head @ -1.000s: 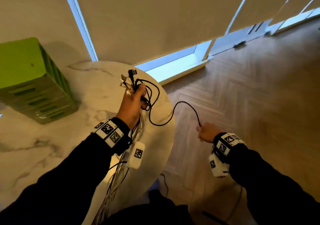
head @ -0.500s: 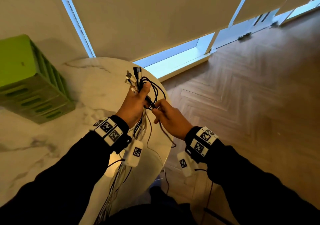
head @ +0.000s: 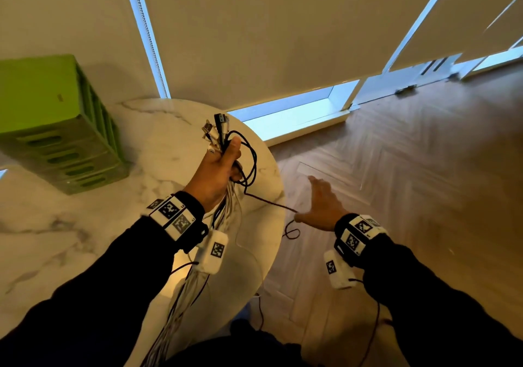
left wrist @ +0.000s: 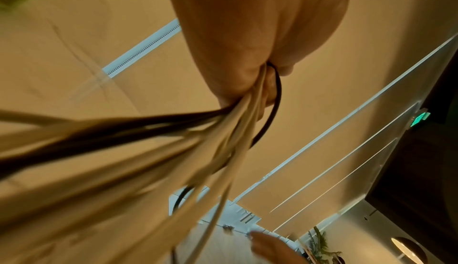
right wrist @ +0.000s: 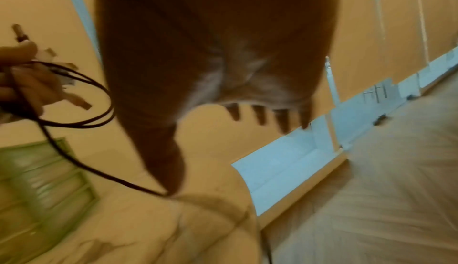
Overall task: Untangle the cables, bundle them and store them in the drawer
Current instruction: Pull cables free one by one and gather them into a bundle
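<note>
My left hand grips a bundle of white and black cables above the round marble table. The plugs stick up out of the fist and the long ends hang down past my wrist. In the left wrist view the cables leave the closed palm. One black cable loops beside the fist and runs right to my right hand. That hand is off the table's edge with its fingers spread straight, and the black cable touches the thumb tip.
A green drawer unit stands shut at the table's back left, also seen blurred as the green drawer unit. Wooden floor lies to the right, with blinds and a low window behind. Cable ends trail over the table's near edge.
My right hand has left the bundle at my left fist, swung out to the right and spread its fingers, drawing the black cable along. The left hand stays put.
</note>
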`<state>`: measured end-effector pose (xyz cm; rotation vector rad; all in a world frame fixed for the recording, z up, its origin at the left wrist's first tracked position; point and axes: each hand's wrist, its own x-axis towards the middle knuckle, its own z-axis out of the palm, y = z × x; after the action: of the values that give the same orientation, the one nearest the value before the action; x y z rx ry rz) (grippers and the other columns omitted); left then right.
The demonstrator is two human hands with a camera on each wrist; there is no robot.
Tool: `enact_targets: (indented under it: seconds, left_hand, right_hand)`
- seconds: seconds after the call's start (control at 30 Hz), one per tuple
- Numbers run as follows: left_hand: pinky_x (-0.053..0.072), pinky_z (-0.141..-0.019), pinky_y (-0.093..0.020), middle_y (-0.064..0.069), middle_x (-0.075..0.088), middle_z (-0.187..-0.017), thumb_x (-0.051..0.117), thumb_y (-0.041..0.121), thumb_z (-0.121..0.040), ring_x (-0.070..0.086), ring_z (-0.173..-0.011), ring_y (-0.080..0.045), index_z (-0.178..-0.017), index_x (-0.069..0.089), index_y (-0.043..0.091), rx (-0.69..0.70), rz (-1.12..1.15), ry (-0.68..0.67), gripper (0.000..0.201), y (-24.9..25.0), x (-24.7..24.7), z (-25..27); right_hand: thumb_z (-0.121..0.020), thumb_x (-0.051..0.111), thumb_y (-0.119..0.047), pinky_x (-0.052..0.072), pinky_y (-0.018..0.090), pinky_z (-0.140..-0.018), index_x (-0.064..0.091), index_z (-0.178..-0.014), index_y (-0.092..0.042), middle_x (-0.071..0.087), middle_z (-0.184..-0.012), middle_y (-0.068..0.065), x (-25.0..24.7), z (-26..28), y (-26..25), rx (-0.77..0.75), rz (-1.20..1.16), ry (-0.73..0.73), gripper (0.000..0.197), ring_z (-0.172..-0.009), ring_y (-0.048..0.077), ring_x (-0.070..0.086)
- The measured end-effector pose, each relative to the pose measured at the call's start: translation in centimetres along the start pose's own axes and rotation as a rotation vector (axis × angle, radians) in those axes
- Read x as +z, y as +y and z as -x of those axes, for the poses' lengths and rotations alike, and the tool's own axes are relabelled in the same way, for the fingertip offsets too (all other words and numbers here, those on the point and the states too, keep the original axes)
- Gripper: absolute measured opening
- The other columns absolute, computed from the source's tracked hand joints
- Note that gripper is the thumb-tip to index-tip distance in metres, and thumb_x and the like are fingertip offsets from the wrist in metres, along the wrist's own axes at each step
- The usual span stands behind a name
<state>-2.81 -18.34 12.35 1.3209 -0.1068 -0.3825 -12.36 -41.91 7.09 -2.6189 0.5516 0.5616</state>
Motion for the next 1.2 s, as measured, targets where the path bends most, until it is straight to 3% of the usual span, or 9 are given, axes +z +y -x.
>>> enact_targets:
  seconds: [0.1, 0.23, 0.33, 0.43, 0.6, 0.73, 0.87, 1.03, 1.2]
  left_hand:
    - [0.028, -0.055, -0.027, 0.005, 0.034, -0.067, 0.048, 0.034, -0.104, 0.030, -0.058, -0.012, -0.077, 0.043, 0.022, -0.004, -0.019, -0.033, 0.030, -0.2, 0.3, 0.4]
    - [0.031, -0.056, -0.029, -0.002, 0.036, -0.065, 0.056, 0.046, -0.096, 0.034, -0.057, -0.014, -0.079, 0.050, 0.019, -0.003, -0.064, -0.035, 0.032, 0.1, 0.5, 0.9]
    - [0.025, -0.055, -0.031, -0.006, 0.022, -0.070, 0.054, 0.043, -0.098, 0.025, -0.055, -0.014, -0.077, 0.045, 0.021, 0.028, -0.041, -0.043, 0.031, 0.9, -0.2, 1.2]
    - [0.016, -0.059, -0.038, -0.014, 0.010, -0.080, 0.049, 0.047, -0.098, 0.012, -0.062, -0.020, -0.076, 0.036, 0.024, 0.039, -0.018, -0.042, 0.034, 1.5, -0.6, 1.1]
    - [0.014, -0.055, -0.032, -0.004, 0.010, -0.075, 0.038, 0.038, -0.107, 0.009, -0.059, -0.016, -0.077, 0.021, 0.025, 0.029, 0.054, 0.009, 0.037, 1.6, -1.4, 0.5]
    - [0.020, -0.052, -0.024, 0.000, 0.018, -0.071, 0.037, 0.042, -0.107, 0.016, -0.054, -0.011, -0.075, 0.031, 0.024, -0.036, 0.167, -0.003, 0.037, 1.8, -1.6, 0.8]
    - [0.026, -0.048, -0.020, 0.004, 0.030, -0.065, 0.038, 0.044, -0.105, 0.025, -0.050, -0.008, -0.078, 0.035, 0.022, -0.093, 0.248, -0.076, 0.035, 2.1, -1.0, 1.2]
    - [0.030, -0.050, -0.022, 0.004, 0.030, -0.064, 0.038, 0.044, -0.105, 0.028, -0.052, -0.008, -0.076, 0.037, 0.021, -0.067, 0.201, -0.090, 0.037, 1.9, -0.7, 1.3]
    - [0.040, -0.056, -0.022, 0.007, 0.025, -0.061, 0.035, 0.043, -0.107, 0.036, -0.056, -0.010, -0.075, 0.034, 0.023, 0.068, -0.055, 0.054, 0.038, 1.7, -2.3, 0.6]
  right_hand:
    - [-0.079, 0.077, -0.050, 0.022, 0.048, -0.120, 0.011, -0.157, -0.024, 0.029, -0.161, 0.003, 0.6, 1.7, -4.2, -0.428, -0.115, 0.028, 0.106, -0.147, 0.026, 0.027]
    - [-0.091, 0.066, -0.048, 0.032, 0.036, -0.114, 0.006, -0.154, -0.025, 0.053, -0.146, -0.003, 1.9, 3.2, -8.7, -0.432, -0.522, -0.194, 0.090, -0.135, 0.012, 0.045]
    - [-0.101, 0.049, -0.046, 0.049, 0.040, -0.100, 0.019, -0.149, -0.020, 0.071, -0.098, -0.005, 1.8, 3.5, -9.2, -0.434, -0.661, -0.069, 0.062, -0.099, 0.009, 0.067]
    - [-0.106, 0.038, -0.039, 0.060, 0.036, -0.076, 0.042, -0.136, -0.019, 0.057, -0.073, -0.004, 0.4, 3.8, -8.7, -0.468, -0.693, 0.113, 0.036, -0.070, 0.014, 0.062]
    - [-0.108, 0.035, -0.035, 0.061, 0.039, -0.063, 0.052, -0.111, -0.015, 0.060, -0.075, 0.003, -1.9, 1.6, -4.5, -0.187, -0.604, 0.392, 0.027, -0.061, 0.019, 0.065]
    - [-0.098, 0.046, -0.021, 0.045, 0.043, -0.106, 0.043, -0.144, -0.009, 0.052, -0.141, 0.019, -1.4, 0.1, -0.8, 0.182, -0.060, -0.079, 0.047, -0.125, 0.031, 0.055]
    - [-0.092, 0.061, -0.032, 0.023, 0.047, -0.121, 0.021, -0.156, -0.020, 0.024, -0.163, 0.007, -0.2, 1.4, -3.8, -0.302, -0.021, 0.057, 0.077, -0.149, 0.026, 0.024]
    - [-0.099, 0.053, -0.046, 0.043, 0.045, -0.109, 0.039, -0.147, -0.024, 0.061, -0.134, -0.001, 1.4, 3.5, -9.8, -0.471, -0.358, -0.219, 0.054, -0.125, 0.017, 0.055]
    - [-0.107, 0.042, -0.032, 0.058, 0.039, -0.077, 0.054, -0.105, -0.014, 0.060, -0.087, -0.006, 0.8, 4.8, -10.3, -0.562, -0.501, 0.063, 0.022, -0.074, 0.017, 0.063]
